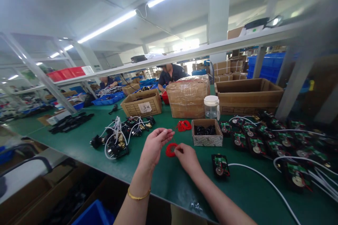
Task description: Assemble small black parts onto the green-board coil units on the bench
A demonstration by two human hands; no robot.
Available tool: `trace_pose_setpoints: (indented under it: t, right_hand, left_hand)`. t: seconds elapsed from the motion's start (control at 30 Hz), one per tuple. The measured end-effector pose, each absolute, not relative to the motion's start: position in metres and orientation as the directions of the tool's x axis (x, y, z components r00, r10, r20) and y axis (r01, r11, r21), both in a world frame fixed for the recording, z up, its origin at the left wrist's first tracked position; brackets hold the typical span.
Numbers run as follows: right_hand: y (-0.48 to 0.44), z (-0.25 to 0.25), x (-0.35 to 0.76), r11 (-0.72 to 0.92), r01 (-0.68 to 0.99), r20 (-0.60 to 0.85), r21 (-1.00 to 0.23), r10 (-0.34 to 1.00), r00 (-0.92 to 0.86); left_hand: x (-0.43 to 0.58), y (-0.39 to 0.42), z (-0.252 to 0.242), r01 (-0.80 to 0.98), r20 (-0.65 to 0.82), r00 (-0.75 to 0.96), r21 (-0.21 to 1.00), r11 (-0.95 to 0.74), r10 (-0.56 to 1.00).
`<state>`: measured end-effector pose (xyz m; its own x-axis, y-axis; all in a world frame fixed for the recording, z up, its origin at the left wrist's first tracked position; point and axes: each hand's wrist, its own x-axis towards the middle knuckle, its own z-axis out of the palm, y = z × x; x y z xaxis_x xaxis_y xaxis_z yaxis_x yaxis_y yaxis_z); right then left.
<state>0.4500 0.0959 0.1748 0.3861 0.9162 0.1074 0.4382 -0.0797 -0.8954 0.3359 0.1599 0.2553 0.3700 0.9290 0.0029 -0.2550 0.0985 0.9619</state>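
Red wire loop (169, 150): left of the small box (207, 142), being touched by right fingertips (179, 149)
Right hand (188, 158): being held low, grip unclear
Left hand (155, 143): being held higher, fingers bent, grip unclear

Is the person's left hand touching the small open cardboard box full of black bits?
Apart. The head view shows green tabletop between the left hand's fingertips and the small cardboard box.

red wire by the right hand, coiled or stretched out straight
Coiled: the red wire shows as a rounded, looped bundle on the green table by the right hand.
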Motion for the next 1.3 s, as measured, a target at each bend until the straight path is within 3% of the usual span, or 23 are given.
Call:
trace_pose_setpoints:
  t: [0.27, 0.53, 0.6, 0.67, 0.73, 0.8, 1.07, 1.3]
  right_hand:
    - [0.093, 0.152, 0.46, -0.207, 0.525, 0.045, -0.826, 0.903, 0.427]
    - [0.082, 0.178, 0.462, -0.025, 0.467, 0.171, -0.884, 0.913, 0.371]
    - [0.068, 0.185, 0.467, 0.082, 0.337, 0.199, -0.938, 0.923, 0.329]
    - [0.052, 0.192, 0.472, 0.173, 0.078, 0.188, -0.982, 0.944, 0.27]
    - [0.036, 0.195, 0.476, 0.187, -0.162, 0.147, -0.969, 0.962, 0.23]
    - [0.022, 0.195, 0.481, 0.146, -0.231, 0.087, -0.962, 0.965, 0.246]
    - [-0.023, 0.194, 0.503, -0.004, -0.121, -0.058, -0.993, 0.895, 0.443]
    - [-0.047, 0.197, 0.513, -0.04, -0.078, -0.074, -0.996, 0.858, 0.509]
  left_hand:
    - [0.322, 0.178, 0.256, -0.334, 0.02, 0.211, 0.941, 0.053, 0.977]
    - [0.331, 0.147, 0.265, -0.207, -0.02, 0.415, 0.971, 0.116, 0.91]
    - [0.335, 0.136, 0.267, -0.183, -0.046, 0.472, 0.972, 0.149, 0.88]
    - [0.34, 0.125, 0.267, -0.166, -0.069, 0.522, 0.97, 0.18, 0.85]
    - [0.345, 0.116, 0.265, -0.158, -0.079, 0.558, 0.967, 0.199, 0.826]
    - [0.35, 0.107, 0.26, -0.16, -0.082, 0.577, 0.964, 0.211, 0.813]
    - [0.37, 0.074, 0.228, -0.237, -0.207, 0.65, 0.859, 0.455, 0.731]
    - [0.381, 0.055, 0.22, -0.273, -0.305, 0.677, 0.741, 0.614, 0.67]
